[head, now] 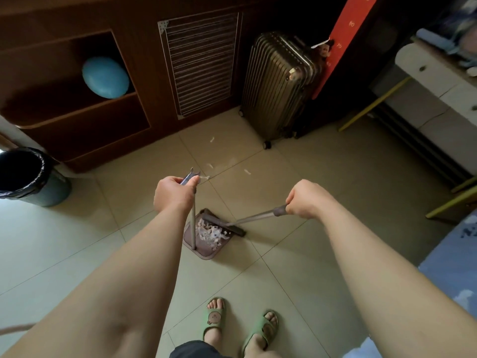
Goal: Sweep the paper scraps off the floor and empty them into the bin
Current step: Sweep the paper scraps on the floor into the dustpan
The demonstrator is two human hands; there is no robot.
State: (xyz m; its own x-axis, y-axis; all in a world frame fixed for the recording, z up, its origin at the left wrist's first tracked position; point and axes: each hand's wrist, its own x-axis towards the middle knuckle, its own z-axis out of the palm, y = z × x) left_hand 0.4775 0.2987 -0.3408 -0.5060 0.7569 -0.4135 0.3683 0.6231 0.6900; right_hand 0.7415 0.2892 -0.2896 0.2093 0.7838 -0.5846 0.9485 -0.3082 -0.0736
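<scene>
My left hand (173, 193) grips the dustpan (206, 235) handle; my right hand (307, 198) grips the broom (254, 217), head at paper scraps (213, 232)

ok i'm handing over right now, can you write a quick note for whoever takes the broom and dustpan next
Hands: the left hand grips the top of the dustpan handle; the right hand grips the broom handle.
Things: the dustpan sits on the floor, and the broom head is at its mouth.
Done: a heap of paper scraps is in the pan.
Left: a few loose scraps lie ahead, toward the suitcase. Sweep them in, then empty the pan into the bin on the left.
</scene>
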